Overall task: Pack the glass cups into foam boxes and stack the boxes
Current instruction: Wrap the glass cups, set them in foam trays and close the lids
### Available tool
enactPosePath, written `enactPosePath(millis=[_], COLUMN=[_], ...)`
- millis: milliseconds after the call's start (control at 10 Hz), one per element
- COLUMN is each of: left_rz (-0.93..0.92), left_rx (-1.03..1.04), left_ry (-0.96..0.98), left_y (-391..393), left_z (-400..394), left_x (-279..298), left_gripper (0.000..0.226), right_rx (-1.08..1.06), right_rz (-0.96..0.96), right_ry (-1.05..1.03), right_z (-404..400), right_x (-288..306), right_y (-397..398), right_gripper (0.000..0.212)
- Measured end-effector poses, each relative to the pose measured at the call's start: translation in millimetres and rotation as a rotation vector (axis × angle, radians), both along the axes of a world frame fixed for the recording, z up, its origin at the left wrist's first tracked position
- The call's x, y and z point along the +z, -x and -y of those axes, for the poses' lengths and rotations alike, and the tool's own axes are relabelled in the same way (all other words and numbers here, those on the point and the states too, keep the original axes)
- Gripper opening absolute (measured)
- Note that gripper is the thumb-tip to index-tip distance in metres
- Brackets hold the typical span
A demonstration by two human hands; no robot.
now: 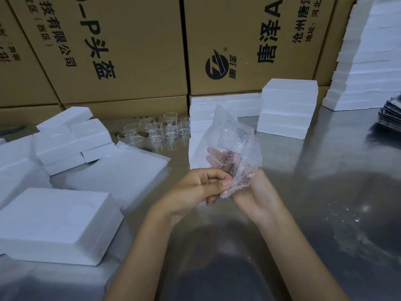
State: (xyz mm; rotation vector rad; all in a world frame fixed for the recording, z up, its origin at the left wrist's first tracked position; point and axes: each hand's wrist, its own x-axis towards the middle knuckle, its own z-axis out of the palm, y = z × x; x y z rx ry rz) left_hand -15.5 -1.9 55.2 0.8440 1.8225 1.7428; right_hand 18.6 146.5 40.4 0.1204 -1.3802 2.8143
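Both hands, left [199, 187] and right [252, 192], fingers pinching a bubble-wrap bag [235, 146]; behind, cartons [134, 51] lettered "头盔".

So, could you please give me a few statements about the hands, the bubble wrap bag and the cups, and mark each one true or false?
1. Both hands hold a bubble wrap bag above the table. True: the left hand pinches its lower edge and the right hand grips it from the other side.
2. The glass cups are already packed in a foam box. False: they stand loose on the metal table.
3. The foam box nearest the person is at the left. True.
4. The cardboard cartons are plain. False: they bear black printed lettering.
5. The tall foam stack stands at the far left. False: it is at the far right.
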Motion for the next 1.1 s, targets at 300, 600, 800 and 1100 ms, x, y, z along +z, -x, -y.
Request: enactPosePath(millis=[300, 600, 800, 1100], left_rz=[-0.234, -0.325, -0.182, -0.068], left_rx=[0.714, 0.716, 0.663, 0.404], left_ry=[-0.301, -0.144, -0.137, -0.076], left_y=[10.5, 11.1, 11.5, 10.8], left_z=[12.8, 6.0, 5.8, 10.9], left_x=[10.3, 3.5, 3.3, 2.4], left_gripper=[0.007, 0.011, 0.010, 0.071], right_rx=[-0.037, 0.005, 0.022, 0.034], right_rz=[-0.011, 0.020, -0.010, 0.195], right_ry=[0.002, -0.138, -0.047, -0.044], right_z=[3.9, 10.7, 13.2, 10.8], right_x=[1.4, -1.5, 1.1, -0.7], right_y=[-4.9, -11.8, -14.2, -22.1], right_gripper=[0.023, 0.025, 0.024, 0.027])
